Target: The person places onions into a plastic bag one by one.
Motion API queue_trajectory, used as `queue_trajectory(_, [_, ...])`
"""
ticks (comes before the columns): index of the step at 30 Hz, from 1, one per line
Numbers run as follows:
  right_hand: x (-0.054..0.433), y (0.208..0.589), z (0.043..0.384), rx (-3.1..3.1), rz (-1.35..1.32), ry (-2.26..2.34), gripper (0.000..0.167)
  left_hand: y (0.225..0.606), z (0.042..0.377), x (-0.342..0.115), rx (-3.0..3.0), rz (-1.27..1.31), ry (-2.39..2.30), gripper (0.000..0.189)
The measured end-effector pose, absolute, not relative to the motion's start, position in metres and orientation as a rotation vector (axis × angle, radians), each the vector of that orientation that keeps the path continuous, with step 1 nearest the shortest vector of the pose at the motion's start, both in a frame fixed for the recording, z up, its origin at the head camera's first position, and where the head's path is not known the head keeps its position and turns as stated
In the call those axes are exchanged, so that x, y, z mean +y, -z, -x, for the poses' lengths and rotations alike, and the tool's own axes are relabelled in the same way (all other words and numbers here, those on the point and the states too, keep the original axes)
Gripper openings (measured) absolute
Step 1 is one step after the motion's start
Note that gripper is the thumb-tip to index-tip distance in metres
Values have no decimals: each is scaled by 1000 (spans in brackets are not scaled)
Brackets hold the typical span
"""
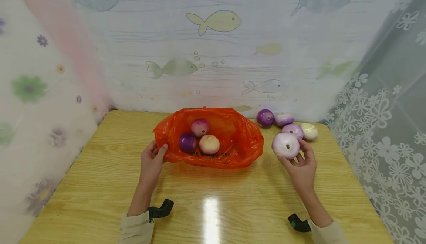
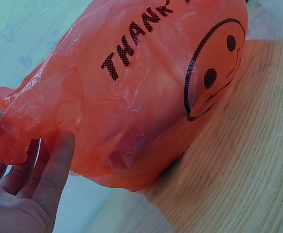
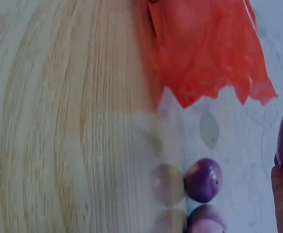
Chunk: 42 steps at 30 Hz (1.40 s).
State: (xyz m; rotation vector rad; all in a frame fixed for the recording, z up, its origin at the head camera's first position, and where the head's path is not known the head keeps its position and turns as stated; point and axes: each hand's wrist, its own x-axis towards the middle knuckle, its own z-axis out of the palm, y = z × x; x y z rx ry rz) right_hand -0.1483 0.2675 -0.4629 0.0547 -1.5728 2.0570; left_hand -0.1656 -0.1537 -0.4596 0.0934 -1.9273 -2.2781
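Observation:
A red plastic bag lies with its mouth spread wide on the table. Inside it sit a dark purple onion, a pinkish onion and a pale yellowish onion. My left hand pinches the bag's left rim between thumb and fingers; the left wrist view shows printed lettering and a smiley face on the bag's side. To the right of the bag, my right hand holds up a pale purple-white onion, its fingers curled round the underside and right.
At the table's back right are a dark purple onion, two light purple onions and a whitish onion. Behind the wooden table hangs a fish-print curtain. A flower-patterned sheet borders the right side.

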Motion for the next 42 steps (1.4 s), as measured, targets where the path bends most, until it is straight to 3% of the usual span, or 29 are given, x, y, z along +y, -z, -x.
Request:
queue_trajectory(28, [218,443,135,-1621,-265,-2181,79,458,162,-155,-1991,-110,2246,39])
queue_trajectory(42, [178,436,149,-1911,-316,-2161,79,456,162,-154,-1981,-108,2255,39])
